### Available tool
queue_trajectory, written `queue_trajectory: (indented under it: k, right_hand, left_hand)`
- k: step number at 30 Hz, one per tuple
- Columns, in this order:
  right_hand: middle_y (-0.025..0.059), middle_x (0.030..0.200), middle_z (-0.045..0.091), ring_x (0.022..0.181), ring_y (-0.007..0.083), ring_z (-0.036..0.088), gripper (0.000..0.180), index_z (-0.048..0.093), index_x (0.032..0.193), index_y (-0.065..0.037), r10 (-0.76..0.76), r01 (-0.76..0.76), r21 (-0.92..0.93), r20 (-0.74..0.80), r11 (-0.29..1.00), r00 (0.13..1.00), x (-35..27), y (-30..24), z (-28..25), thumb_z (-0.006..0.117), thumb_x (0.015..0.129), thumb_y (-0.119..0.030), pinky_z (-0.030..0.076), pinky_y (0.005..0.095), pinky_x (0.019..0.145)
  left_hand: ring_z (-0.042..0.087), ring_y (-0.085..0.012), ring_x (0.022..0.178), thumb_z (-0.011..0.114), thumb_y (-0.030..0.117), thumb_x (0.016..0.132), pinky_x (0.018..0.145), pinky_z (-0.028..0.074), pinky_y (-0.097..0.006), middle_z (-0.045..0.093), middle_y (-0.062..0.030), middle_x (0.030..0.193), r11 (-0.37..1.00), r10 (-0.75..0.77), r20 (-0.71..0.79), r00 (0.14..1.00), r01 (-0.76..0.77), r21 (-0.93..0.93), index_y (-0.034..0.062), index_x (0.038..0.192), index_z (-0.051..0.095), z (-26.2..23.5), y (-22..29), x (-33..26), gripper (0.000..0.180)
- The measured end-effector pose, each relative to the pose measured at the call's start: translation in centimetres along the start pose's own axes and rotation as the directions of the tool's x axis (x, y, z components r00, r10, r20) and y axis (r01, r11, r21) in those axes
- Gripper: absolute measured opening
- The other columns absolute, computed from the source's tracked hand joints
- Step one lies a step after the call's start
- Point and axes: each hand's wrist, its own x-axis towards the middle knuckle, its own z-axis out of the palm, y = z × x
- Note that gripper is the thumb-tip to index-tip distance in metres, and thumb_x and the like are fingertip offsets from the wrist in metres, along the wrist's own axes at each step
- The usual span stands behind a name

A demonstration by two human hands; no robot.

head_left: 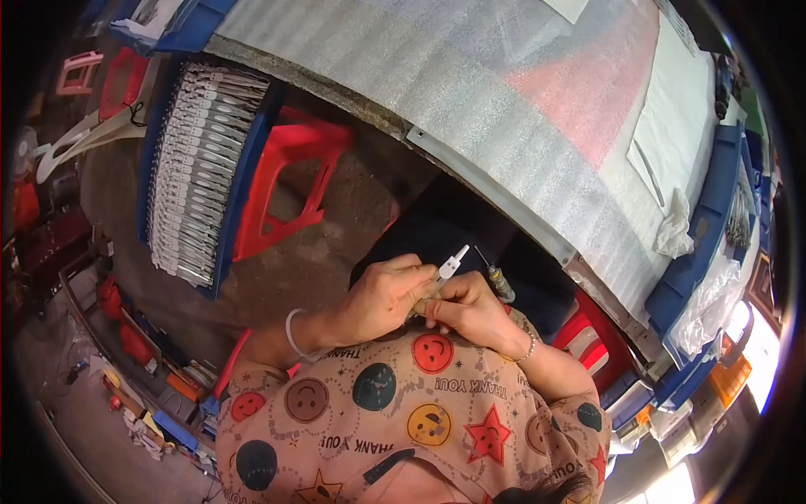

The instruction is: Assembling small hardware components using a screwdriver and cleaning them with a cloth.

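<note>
My left hand (388, 296) is closed with its fingers around the lower part of a small white plastic piece (452, 264). The piece has a narrow tip that points up and to the right, and small dark holes. Against its lower end, my right hand (468, 309) is also closed, with thumb and fingers pinched together. What lies between the two hands is mostly hidden. Just beyond the right knuckles is a screwdriver (501, 284) with a thin shaft and a translucent yellowish handle. It seems to lie over my dark-clothed lap, though its support is hard to see.
A blue tray (220, 277) of stacked white and grey slender parts (197, 168) rests on a red stool (290, 181) at left. Ahead stands a table (437, 92) covered in foam sheet. A blue bin (684, 269) and a crumpled white cloth (674, 227) are at right.
</note>
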Motion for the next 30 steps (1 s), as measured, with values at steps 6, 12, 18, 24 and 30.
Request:
queue_trajectory:
  k: [6, 12, 18, 24, 30]
  right_hand:
    - [0.0039, 0.066, 0.066, 0.053, 0.0044, 0.054, 0.021, 0.069, 0.072, 0.001, -0.039, 0.04, -0.026, 0.018, 0.999, 0.999, -0.1, -0.2, 0.2, 0.06, 0.089, -0.008, 0.042, 0.0173, 0.048]
    - [0.0047, 0.067, 0.066, 0.054, 0.0048, 0.055, 0.016, 0.07, 0.077, 0.003, -0.012, 0.012, -0.032, 0.022, 0.999, 1.0, 0.3, 0.1, -0.1, 0.061, 0.087, -0.006, 0.043, 0.0173, 0.05]
    - [0.006, 0.07, 0.067, 0.056, 0.0066, 0.057, 0.011, 0.071, 0.087, 0.001, -0.054, 0.017, 0.301, 0.114, 0.953, 0.992, 0.7, 0.4, -0.5, 0.066, 0.089, -0.009, 0.043, 0.0172, 0.05]
    - [0.0054, 0.075, 0.067, 0.06, 0.0068, 0.057, 0.018, 0.071, 0.089, 0.001, -0.137, 0.126, 0.174, 0.051, 0.977, 0.989, -1.9, 0.2, -0.8, 0.065, 0.092, -0.016, 0.046, 0.0194, 0.055]
    - [0.0037, 0.083, 0.067, 0.072, 0.0069, 0.059, 0.017, 0.069, 0.098, 0.003, -0.301, 0.279, -0.113, -0.372, 0.954, 0.878, -8.1, 0.2, -4.2, 0.06, 0.093, -0.012, 0.049, 0.022, 0.063]
  left_hand:
    - [0.06, -0.0277, 0.068, 0.059, -0.003, 0.088, 0.056, 0.047, -0.033, 0.057, -0.0164, 0.082, 1.0, 0.006, -0.013, 1.0, -0.006, -0.004, -0.0076, 0.103, 0.062, 0.0, -0.3, -0.3, 0.016]
    - [0.063, -0.0271, 0.069, 0.06, 0.001, 0.089, 0.057, 0.049, -0.035, 0.06, -0.0141, 0.084, 0.998, 0.061, -0.026, 0.998, -0.061, 0.011, -0.0065, 0.102, 0.061, 0.1, -1.9, -0.1, 0.015]
    - [0.039, 0.0008, 0.048, 0.063, 0.02, 0.093, 0.042, 0.031, -0.013, 0.061, 0.0018, 0.081, 0.308, -0.117, 0.605, 0.787, 0.608, -0.732, 0.0041, 0.136, 0.051, -1.0, -3.4, 2.4, 0.047]
    - [0.04, -0.003, 0.049, 0.073, 0.029, 0.085, 0.042, 0.029, -0.015, 0.062, -0.0032, 0.08, 0.105, 0.069, 0.574, 0.816, 0.566, -0.818, 0.0012, 0.111, 0.064, 1.0, -5.3, 1.8, 0.039]
    - [0.038, -0.0078, 0.06, 0.077, 0.02, 0.08, 0.045, 0.03, -0.018, 0.054, -0.0031, 0.087, -0.001, 0.063, 0.505, 0.861, 0.506, -0.863, 0.0009, 0.102, 0.069, 2.0, -5.8, 1.7, 0.03]
